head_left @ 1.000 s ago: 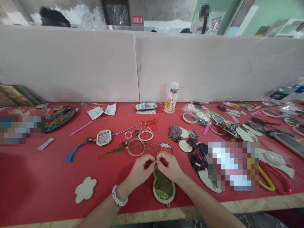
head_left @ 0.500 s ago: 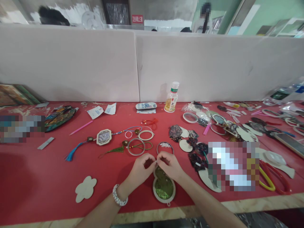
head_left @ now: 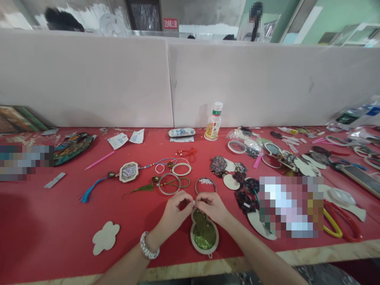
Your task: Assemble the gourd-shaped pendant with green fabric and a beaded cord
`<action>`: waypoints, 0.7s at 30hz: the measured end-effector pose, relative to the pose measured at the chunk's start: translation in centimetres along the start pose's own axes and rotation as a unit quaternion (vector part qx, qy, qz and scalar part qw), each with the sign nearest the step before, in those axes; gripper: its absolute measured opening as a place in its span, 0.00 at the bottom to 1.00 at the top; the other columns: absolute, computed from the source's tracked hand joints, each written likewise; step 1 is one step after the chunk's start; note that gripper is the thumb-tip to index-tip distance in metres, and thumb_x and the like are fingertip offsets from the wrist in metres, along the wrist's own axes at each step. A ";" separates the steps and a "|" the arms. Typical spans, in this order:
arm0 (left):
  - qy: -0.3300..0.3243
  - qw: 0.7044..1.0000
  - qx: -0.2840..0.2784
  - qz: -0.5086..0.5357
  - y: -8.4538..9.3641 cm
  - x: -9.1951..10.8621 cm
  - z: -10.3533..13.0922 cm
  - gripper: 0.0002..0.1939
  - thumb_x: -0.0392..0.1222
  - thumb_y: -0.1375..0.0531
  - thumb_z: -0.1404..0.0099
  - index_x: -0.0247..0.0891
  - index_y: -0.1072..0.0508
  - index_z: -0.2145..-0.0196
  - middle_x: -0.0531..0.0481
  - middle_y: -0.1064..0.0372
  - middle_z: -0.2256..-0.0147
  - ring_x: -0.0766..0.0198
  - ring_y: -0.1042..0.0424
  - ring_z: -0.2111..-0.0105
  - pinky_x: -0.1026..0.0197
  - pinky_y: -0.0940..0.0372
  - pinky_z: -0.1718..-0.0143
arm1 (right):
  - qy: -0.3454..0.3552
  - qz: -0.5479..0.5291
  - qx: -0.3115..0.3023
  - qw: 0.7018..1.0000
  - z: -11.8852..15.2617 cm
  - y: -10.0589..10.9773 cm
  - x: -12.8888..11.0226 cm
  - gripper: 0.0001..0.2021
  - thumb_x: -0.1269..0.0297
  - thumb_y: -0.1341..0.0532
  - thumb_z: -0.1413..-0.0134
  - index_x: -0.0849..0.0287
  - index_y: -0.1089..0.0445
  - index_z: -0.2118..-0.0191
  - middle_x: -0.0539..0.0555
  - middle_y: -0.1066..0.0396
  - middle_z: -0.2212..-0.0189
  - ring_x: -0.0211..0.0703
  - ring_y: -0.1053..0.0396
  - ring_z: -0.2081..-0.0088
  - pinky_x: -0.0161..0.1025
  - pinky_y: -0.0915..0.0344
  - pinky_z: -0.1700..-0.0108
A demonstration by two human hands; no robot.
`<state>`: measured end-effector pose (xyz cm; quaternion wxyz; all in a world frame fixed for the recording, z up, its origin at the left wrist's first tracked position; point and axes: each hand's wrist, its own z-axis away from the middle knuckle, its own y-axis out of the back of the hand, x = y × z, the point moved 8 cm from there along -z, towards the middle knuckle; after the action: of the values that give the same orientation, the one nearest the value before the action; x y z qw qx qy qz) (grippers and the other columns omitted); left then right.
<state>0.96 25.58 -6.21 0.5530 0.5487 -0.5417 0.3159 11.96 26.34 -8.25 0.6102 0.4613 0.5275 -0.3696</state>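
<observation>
My left hand [head_left: 177, 209] and my right hand [head_left: 213, 208] meet fingertip to fingertip, both in a pinch. A tiny pale bit shows between the fingertips, too small to name. Just below them lies a gourd-shaped pendant [head_left: 204, 235] with a pale rim and a shiny green inside; its upper end is partly hidden by my hands. Beyond my fingers sits a round ring-shaped frame [head_left: 196, 185] with small white beads [head_left: 206, 181] in it. A white braided band [head_left: 148, 246] circles my left wrist.
On the red table [head_left: 142, 217], a flower-shaped wooden piece [head_left: 106, 237] lies left. Tasselled pendants, one an octagonal pendant [head_left: 128, 172], and a clear ring [head_left: 169, 184] lie beyond. Dark fabric-covered pieces [head_left: 219, 165] and red-handled scissors [head_left: 346, 223] lie right. A bottle [head_left: 213, 122] stands near the white partition [head_left: 252, 83].
My hands stay pinched together at almost the same spot, with only a slight shift of the fingers. The whole view has moved a little; the objects on the table lie as before.
</observation>
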 end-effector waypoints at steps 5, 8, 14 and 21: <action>0.053 0.996 0.005 0.069 0.0 -1.4 -0.2 0.03 0.35 0.44 0.45 0.36 0.32 0.75 0.52 0.36 0.75 0.66 0.37 0.73 0.66 0.41 0.70 | 0.036 0.052 0.004 0.998 0.0 0.2 -0.3 0.08 0.70 0.44 0.55 0.61 0.32 0.80 0.46 0.38 0.84 0.31 0.43 0.81 0.28 0.45 0.78; 0.101 0.988 -0.001 0.113 -0.1 -2.3 -0.2 0.03 0.36 0.44 0.45 0.36 0.33 0.75 0.53 0.37 0.77 0.68 0.38 0.76 0.67 0.42 0.73 | 0.041 0.087 0.001 0.995 0.0 0.1 -0.4 0.09 0.67 0.44 0.52 0.62 0.30 0.78 0.46 0.38 0.84 0.31 0.44 0.82 0.28 0.47 0.79; 0.134 0.977 0.024 0.162 0.0 -2.8 -0.2 0.02 0.35 0.44 0.49 0.36 0.35 0.77 0.56 0.40 0.80 0.71 0.40 0.80 0.68 0.43 0.77 | 0.102 0.157 -0.034 0.982 0.2 -0.3 -1.9 0.06 0.67 0.43 0.52 0.61 0.30 0.75 0.48 0.34 0.80 0.33 0.39 0.78 0.29 0.43 0.76; 0.196 0.936 0.020 0.292 -0.7 -4.0 -0.1 0.06 0.38 0.44 0.49 0.36 0.40 0.76 0.54 0.34 0.77 0.71 0.36 0.84 0.67 0.41 0.82 | 0.158 0.339 0.141 0.917 -0.3 4.2 -2.5 0.14 0.73 0.47 0.51 0.60 0.33 0.58 0.56 0.31 0.67 0.43 0.34 0.64 0.39 0.38 0.60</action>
<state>0.76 26.52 -10.19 0.5202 0.3043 -0.5529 0.5754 15.41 27.84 -5.06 0.5362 0.7460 0.3719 -0.1329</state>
